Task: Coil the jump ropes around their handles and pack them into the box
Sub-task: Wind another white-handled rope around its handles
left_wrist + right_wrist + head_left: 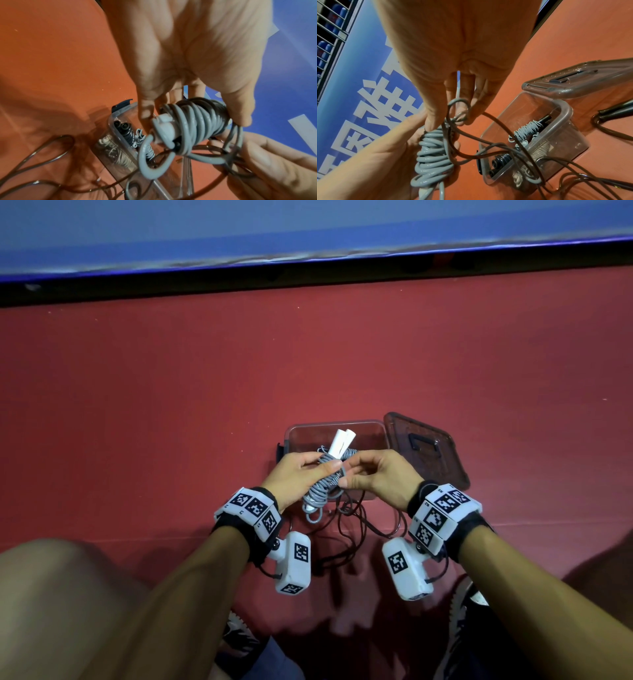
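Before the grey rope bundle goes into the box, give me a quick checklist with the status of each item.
1. Left hand holds the grey rope bundle: ok.
2. Grey rope fully coiled: not ok, the right hand pinches a loose end loop.
3. Bundle free of the dark rope: not ok, it crosses the bundle and the box rim.
4. Box open, lid off beside it: ok.
5. Room in the box: cannot tell, coiled ropes already lie inside.

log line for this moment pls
left hand grips grey rope coil | right hand pinches loose grey loop | box open, coiled ropes inside | dark rope uncoiled on floor
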A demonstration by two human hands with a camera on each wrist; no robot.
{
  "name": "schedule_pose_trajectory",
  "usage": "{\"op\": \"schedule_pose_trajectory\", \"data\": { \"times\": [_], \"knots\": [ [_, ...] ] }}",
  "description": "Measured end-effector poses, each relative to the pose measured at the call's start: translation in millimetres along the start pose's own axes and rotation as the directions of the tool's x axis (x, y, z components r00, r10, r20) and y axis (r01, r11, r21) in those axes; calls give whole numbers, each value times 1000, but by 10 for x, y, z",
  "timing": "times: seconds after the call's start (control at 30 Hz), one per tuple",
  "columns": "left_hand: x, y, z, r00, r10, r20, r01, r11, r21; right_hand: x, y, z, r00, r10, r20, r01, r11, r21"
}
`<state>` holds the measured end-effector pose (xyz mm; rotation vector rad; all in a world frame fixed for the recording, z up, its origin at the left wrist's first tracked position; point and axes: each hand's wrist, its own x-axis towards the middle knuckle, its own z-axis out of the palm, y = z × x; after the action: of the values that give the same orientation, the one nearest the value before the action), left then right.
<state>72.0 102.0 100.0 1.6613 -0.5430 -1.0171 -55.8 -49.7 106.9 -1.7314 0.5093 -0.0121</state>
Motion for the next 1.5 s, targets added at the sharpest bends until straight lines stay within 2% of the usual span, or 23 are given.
{"op": "schedule_pose_trajectory", "data": {
  "times": [0.07, 0.17, 0.3, 0.5, 0.8, 0.93, 1.07, 1.23, 1.33, 1.5],
  "knots": [
    [14, -29, -26, 1000, 9, -24, -8, 999, 41, -8, -21, 13, 999, 16, 43, -17, 999, 39],
    [24, -60, -58, 999, 19, -49, -13, 995, 102, -4, -19, 3, 998, 47, 45, -47, 999, -5],
    [25, -57, -103, 995, 19, -100, -2, 986, 168, 8, -11, -27, 998, 65, -27, -68, 988, -139],
    [41, -74, -146, 987, 31, -161, 9, 971, 238, -8, -22, -42, 993, 56, -103, -78, 971, -224],
    [92, -186, -225, 976, 29, -216, 56, 925, 377, -46, -87, -67, 998, 19, -54, -29, 984, -176],
    [73, -219, -258, 967, -9, -253, 106, 921, 375, -13, -60, -107, 991, -10, -132, -7, 991, -132],
    [61, -174, -217, 972, -2, -235, 87, 932, 352, -9, -19, -82, 993, 11, -118, -21, 997, -80],
    [50, -107, -202, 969, 33, -244, 54, 938, 342, 17, 73, -80, 989, 22, -149, -62, 961, -269],
    [49, -102, -210, 969, 28, -244, 51, 949, 311, 26, 106, -112, 985, 54, -166, -104, 945, -311],
    [40, -107, -158, 983, 40, -177, 8, 964, 264, 22, 87, -55, 991, 117, -66, -133, 911, -390]
  ]
}}
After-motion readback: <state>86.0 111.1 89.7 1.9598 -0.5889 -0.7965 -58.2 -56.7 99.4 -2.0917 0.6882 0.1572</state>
